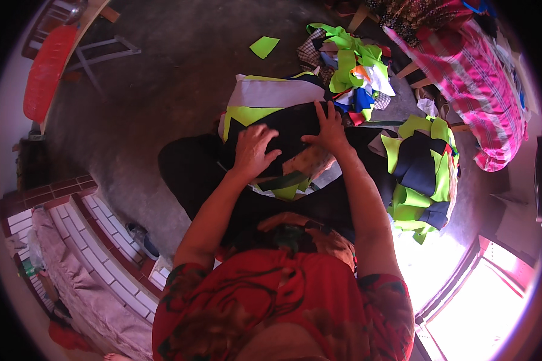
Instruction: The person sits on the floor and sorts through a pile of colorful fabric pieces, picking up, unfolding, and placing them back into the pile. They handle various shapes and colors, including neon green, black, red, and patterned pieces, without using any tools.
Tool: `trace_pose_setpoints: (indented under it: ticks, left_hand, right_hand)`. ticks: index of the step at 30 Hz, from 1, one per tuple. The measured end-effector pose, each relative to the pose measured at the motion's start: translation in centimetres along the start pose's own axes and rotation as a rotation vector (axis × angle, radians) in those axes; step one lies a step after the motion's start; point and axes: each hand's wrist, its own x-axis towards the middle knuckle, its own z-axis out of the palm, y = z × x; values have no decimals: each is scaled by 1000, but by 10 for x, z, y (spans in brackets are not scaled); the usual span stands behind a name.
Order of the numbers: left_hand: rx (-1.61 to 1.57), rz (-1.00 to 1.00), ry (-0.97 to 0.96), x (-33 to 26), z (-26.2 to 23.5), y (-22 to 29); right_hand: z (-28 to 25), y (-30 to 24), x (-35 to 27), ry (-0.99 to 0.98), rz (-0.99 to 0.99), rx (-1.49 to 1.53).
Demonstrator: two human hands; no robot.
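Cloth point(292, 120) spread dark beneath the fingers

The dark cloth lies in front of the person, over the dark trousers point(190, 168), with a white piece point(277, 93) and a lime-green piece point(247, 114) showing past its far and left edges. The right hand point(328, 129) lies across its right part, fingers fanned, gripping nothing. The left hand point(256, 147) is over its left part, fingers slightly bent, also holding nothing; whether those fingertips press down, I cannot tell.

This looks like smoothing and lining up. To do it well, anchor with the right palm and sweep the left outward from the middle, lightly, so the layers beneath don't creep; square the edges before bearing down.

Farther out, a heap of mixed scraps point(355, 66) sits just beyond the right hand, a green-and-navy pile point(424, 162) lies to the right, and a lone green scrap point(264, 47) rests on the grey floor point(174, 42).
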Motion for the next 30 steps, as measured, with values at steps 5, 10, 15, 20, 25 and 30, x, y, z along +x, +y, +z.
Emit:
trace_pose_setpoints:
  ticks: [5, 10, 15, 20, 25, 30]
  left_hand:
    - [257, -97, -208, 14, 13, -4]
    - [255, -133, -283, 13, 27, -13]
    - [247, -134, -311, 15, 32, -16]
    - [261, -105, -299, 13, 37, -23]
    - [274, -142, -330, 18, 40, -21]
    - [308, -164, -315, 19, 30, -14]
  right_hand:
    - [10, 11, 3, -43, 39, 99]
    - [24, 24, 6, -93, 5, 148]
    - [27, 25, 4, -99, 30, 135]
    - [33, 24, 6, -99, 14, 118]
    - [26, 21, 8, -123, 54, 77]
    - [12, 6, 3, -92, 92, 39]
